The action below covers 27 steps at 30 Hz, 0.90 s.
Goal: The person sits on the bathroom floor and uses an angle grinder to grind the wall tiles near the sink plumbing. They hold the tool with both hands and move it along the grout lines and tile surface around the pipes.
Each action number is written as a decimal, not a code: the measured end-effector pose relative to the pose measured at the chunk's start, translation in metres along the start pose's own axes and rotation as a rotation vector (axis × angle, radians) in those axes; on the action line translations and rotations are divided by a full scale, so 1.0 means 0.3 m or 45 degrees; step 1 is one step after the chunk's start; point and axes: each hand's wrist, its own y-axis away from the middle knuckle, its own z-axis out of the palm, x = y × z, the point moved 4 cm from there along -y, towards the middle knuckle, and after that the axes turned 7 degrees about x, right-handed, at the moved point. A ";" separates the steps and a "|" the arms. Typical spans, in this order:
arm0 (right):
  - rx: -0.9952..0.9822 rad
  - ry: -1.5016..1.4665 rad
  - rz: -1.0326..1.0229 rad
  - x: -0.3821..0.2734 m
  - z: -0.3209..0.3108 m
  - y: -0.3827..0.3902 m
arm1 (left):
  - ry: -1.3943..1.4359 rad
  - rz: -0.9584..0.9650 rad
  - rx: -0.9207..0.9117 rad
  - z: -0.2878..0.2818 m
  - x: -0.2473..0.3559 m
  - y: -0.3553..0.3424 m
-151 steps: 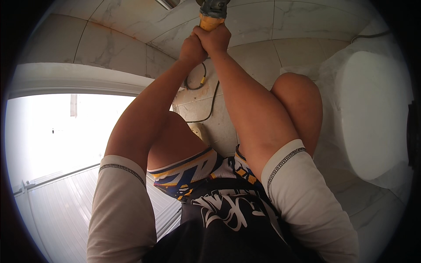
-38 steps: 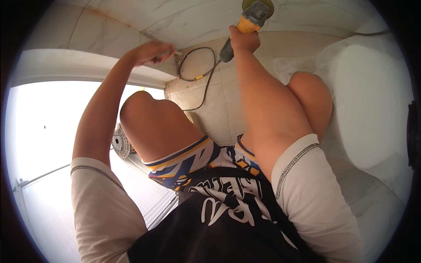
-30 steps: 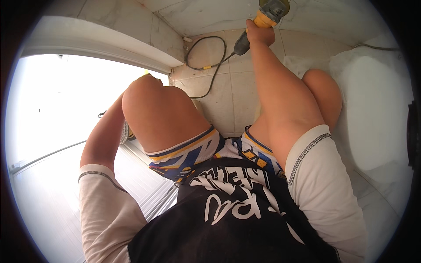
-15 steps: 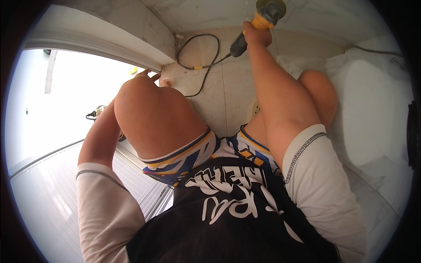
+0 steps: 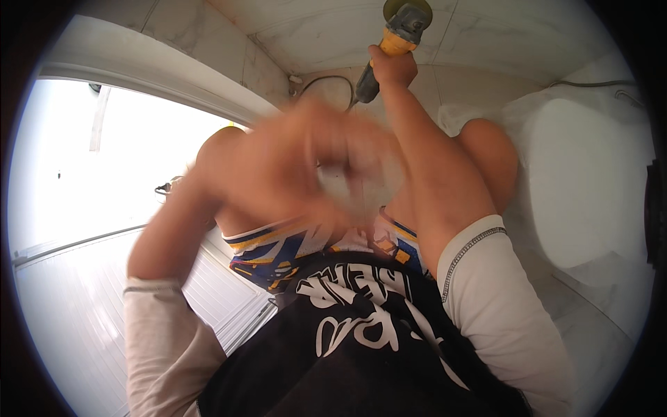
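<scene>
A yellow and dark grey angle grinder (image 5: 401, 38) is held up against the tiled background at the top, its disc end pointing away from me. My right hand (image 5: 394, 68) is wrapped round its body, and the grey tail of the handle points down toward the floor. My left hand (image 5: 306, 149) is in front of my knees and strongly smeared by motion. Its fingers cannot be made out, nor whether anything is in them. Part of the black power cord (image 5: 328, 78) shows beyond the left hand; the rest is hidden behind it.
To the right stands a rounded white object (image 5: 583, 184) wrapped in clear plastic, with a grey hose (image 5: 590, 83) behind it. A tiled ledge (image 5: 187, 52) runs along the upper left above a bright opening. White ribbed panelling (image 5: 90, 292) lies at lower left.
My left hand has swung up from beside my left knee to in front of my lap. The grinder in my right hand has shifted slightly left and upward in view.
</scene>
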 end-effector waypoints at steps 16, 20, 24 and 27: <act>-0.125 0.102 -0.222 -0.060 -0.080 0.023 | 0.839 0.972 0.028 0.257 0.225 0.001; -0.027 0.072 -0.267 -0.040 -0.069 0.015 | 0.726 0.964 -0.089 0.178 0.162 0.011; -0.137 0.032 -0.077 -0.020 -0.047 0.042 | 0.756 0.830 -0.074 0.174 0.165 0.003; 0.087 -0.030 -0.129 -0.022 -0.053 0.060 | 0.806 0.667 -0.075 0.185 0.116 0.005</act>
